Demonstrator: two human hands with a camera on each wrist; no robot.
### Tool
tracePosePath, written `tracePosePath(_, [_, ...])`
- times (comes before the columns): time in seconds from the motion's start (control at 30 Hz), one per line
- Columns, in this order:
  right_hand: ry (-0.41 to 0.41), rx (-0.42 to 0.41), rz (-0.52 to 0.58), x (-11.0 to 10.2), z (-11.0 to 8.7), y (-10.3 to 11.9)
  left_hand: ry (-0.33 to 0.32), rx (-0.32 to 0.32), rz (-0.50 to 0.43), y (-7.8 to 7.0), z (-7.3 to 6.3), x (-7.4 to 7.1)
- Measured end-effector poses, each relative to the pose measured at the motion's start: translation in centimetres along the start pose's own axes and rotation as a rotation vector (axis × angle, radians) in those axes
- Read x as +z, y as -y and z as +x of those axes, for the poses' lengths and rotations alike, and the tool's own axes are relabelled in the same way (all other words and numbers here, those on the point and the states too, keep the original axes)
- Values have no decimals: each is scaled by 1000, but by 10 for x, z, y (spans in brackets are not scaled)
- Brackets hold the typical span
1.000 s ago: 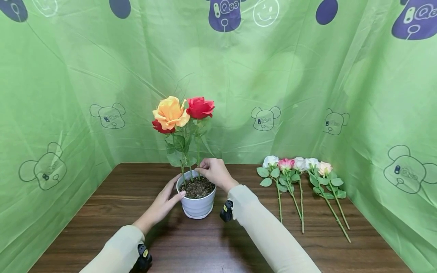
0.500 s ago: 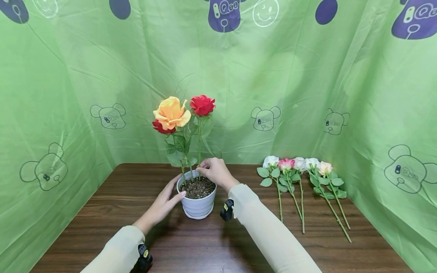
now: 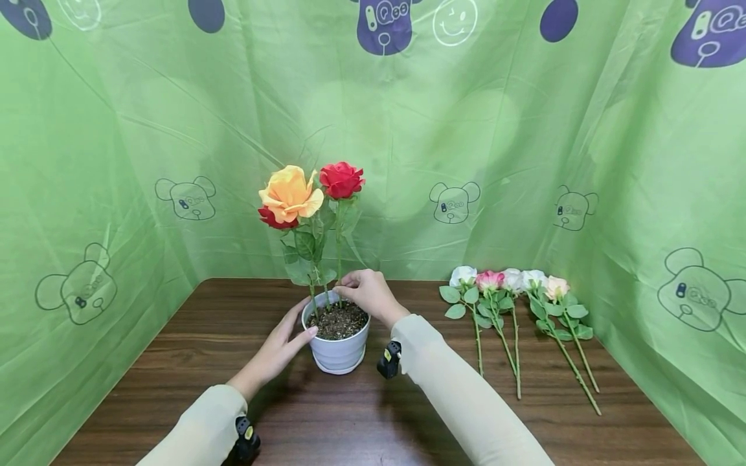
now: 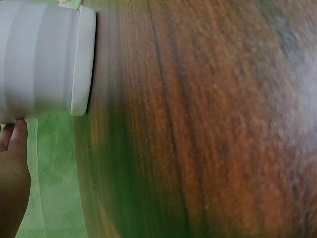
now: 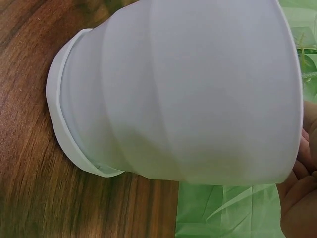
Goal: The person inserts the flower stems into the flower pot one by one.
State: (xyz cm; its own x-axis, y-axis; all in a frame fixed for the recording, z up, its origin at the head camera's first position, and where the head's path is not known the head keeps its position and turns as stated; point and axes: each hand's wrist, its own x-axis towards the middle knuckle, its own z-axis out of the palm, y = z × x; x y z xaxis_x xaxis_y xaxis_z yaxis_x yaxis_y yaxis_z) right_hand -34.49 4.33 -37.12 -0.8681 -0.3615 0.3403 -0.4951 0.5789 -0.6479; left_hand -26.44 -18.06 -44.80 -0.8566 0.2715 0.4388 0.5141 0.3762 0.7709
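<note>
In the head view, a white flower pot (image 3: pixel 339 355) filled with dark soil (image 3: pixel 338 321) stands on its saucer. Rising from it are an orange rose (image 3: pixel 291 194), a red rose (image 3: pixel 341 180) and another red rose (image 3: pixel 276 217) partly hidden behind the orange one. My left hand (image 3: pixel 278 349) holds the pot's left side, thumb at the front of the rim and fingers farther back. Just above the soil my right hand (image 3: pixel 373 296) pinches the stem of the right-hand red rose near its base. The right wrist view has the pot wall (image 5: pixel 208 94) large, with curled fingers (image 5: pixel 302 198) beyond its rim.
On the right of the wooden table (image 3: pixel 192 343) lie several cut roses: white (image 3: pixel 463 276), pink (image 3: pixel 489 280) and peach (image 3: pixel 555 287), stems toward the front. A green printed curtain (image 3: pixel 379 129) surrounds the table at the back and both sides.
The right-hand red rose's bloom has swung right, then back left, its face turning slightly. Both hands and the pot have stayed nearly where they were.
</note>
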Motion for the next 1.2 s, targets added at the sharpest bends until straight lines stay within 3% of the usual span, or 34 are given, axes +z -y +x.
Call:
tracePosePath(0.87, [53,-7,-12,-14,-5,3,0,10,-2,0,0,-1])
tracePosePath(1.2, [50,-61,8,-28,-15,2,-8,20,0,2,0,0])
